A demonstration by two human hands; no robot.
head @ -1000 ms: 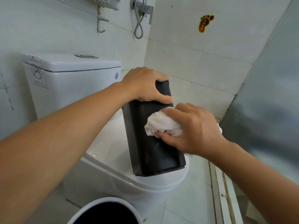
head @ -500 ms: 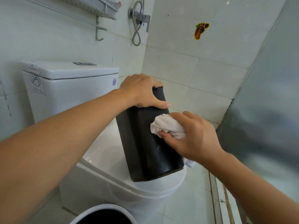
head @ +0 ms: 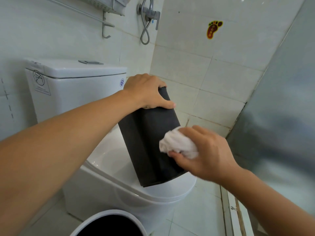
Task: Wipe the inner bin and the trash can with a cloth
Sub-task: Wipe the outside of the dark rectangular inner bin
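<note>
The left hand point(head: 146, 91) grips the top of the black inner bin point(head: 150, 142), tilted on the toilet lid point(head: 109, 160); below, the right hand point(head: 202, 152), slightly blurred, presses a bunched white cloth point(head: 177, 144) against its side.

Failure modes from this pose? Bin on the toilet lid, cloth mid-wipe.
1. The inner bin stands tilted on the sloped toilet lid, held only at its top by the left hand; a hard wipe may slide its base off the lid's front.
2. The right hand holds the cloth bunched, so it may miss areas.
3. A slipped bin could hit the trash can.
</note>
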